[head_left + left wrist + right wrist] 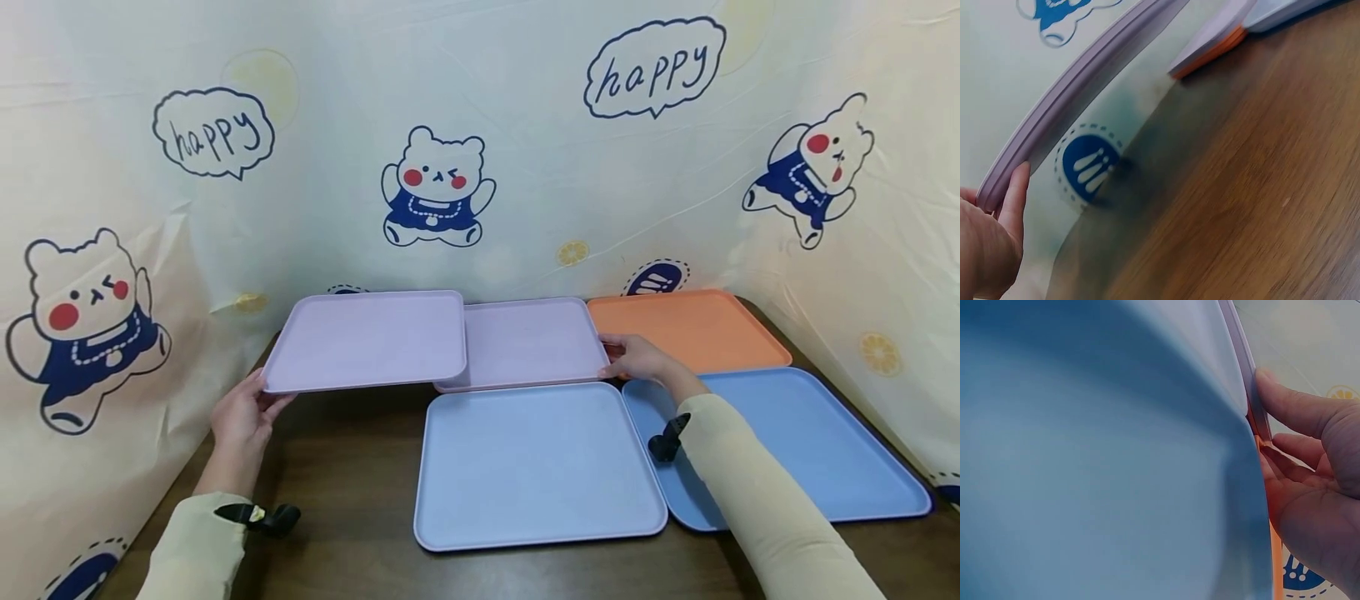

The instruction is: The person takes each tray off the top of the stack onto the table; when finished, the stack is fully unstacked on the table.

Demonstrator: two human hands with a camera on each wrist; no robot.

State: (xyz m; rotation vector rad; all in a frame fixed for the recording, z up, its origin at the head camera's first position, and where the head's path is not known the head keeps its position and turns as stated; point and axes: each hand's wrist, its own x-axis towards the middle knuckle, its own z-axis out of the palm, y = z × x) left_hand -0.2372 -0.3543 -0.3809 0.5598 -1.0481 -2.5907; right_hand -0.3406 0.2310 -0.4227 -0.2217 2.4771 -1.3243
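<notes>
My left hand [243, 417] grips the near left corner of a lilac tray [367, 342], thumb and fingers on either side of its rim. That tray is tilted and raised above the table, its right end overlapping a second lilac tray [532, 342]. In the left wrist view, an orange tray edge [1213, 59] shows beneath the second lilac tray. My right hand [645, 358] holds this second tray by its right end, near the front corner. The right wrist view shows the thumb against the lilac rim, with the other fingers partly hidden.
A pale blue tray [540, 467] lies in front of the second lilac tray. To its right is a darker blue tray [810, 442], under my right forearm, with an orange tray [690, 329] behind it. A printed curtain [525, 100] hangs around the brown wooden table [345, 508].
</notes>
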